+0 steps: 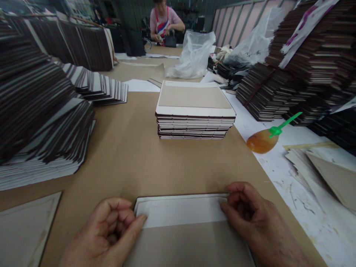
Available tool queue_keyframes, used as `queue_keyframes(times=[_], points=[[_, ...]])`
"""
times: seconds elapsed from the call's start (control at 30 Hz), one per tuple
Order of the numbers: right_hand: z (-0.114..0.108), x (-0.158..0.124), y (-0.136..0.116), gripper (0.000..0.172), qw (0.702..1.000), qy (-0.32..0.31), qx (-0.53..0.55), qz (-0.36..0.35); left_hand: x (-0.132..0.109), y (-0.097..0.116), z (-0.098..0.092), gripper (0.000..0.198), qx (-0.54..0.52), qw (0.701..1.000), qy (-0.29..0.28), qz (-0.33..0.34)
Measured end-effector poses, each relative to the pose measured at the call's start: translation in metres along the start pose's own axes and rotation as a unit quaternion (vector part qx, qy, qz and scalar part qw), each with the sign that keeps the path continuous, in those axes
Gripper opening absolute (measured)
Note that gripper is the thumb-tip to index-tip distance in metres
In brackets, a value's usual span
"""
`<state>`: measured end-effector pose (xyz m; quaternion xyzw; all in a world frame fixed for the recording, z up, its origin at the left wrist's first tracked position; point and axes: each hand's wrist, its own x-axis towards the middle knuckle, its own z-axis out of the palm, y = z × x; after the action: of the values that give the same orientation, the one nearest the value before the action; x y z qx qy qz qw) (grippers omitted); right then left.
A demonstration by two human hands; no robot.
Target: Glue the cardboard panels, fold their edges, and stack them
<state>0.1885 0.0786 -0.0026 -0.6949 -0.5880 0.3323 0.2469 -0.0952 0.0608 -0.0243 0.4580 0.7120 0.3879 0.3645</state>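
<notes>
A flat panel (186, 241) lies before me on the brown board, its top a white strip above a grey-beige sheet, with a thin dark edge. At its far left corner, my left hand (107, 230) has its fingers curled and its thumb pressed on the white strip. My right hand (253, 218) pinches the far right corner between thumb and forefinger. Beyond the hands stands a neat stack of similar panels (194, 111), white and dark at their edges. The panel's near end runs out of view.
Leaning dark-edged panels (47, 111) crowd the left side. A grey sheet (25, 226) lies at the near left. On the right are an amber pouch with a green stem (263, 141), loose sheets (330, 178) and tall dark stacks (314, 55). A person (165, 24) works at the far end.
</notes>
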Motion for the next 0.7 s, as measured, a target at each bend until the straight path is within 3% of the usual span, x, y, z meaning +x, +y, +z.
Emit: queue_keyframes(times=[0.27, 0.47, 0.6, 0.7], points=[[-0.001, 0.000, -0.001, 0.016, 0.999, -0.003, -0.031, -0.024, 0.000, -0.003, 0.001, 0.043, 0.027, 0.999, -0.008, 0.032], [-0.001, -0.001, 0.004, 0.014, 0.997, 0.026, -0.064, -0.045, 0.002, -0.005, -0.001, 0.041, 0.085, 0.991, 0.017, 0.098], [0.000, -0.003, 0.007, 0.004, 0.986, 0.028, -0.077, -0.146, 0.007, -0.010, -0.009, 0.028, 0.179, 0.958, -0.012, 0.225], [0.000, -0.005, 0.008, 0.022, 0.962, -0.015, -0.082, -0.259, 0.011, -0.018, -0.014, 0.020, 0.252, 0.903, -0.053, 0.343]])
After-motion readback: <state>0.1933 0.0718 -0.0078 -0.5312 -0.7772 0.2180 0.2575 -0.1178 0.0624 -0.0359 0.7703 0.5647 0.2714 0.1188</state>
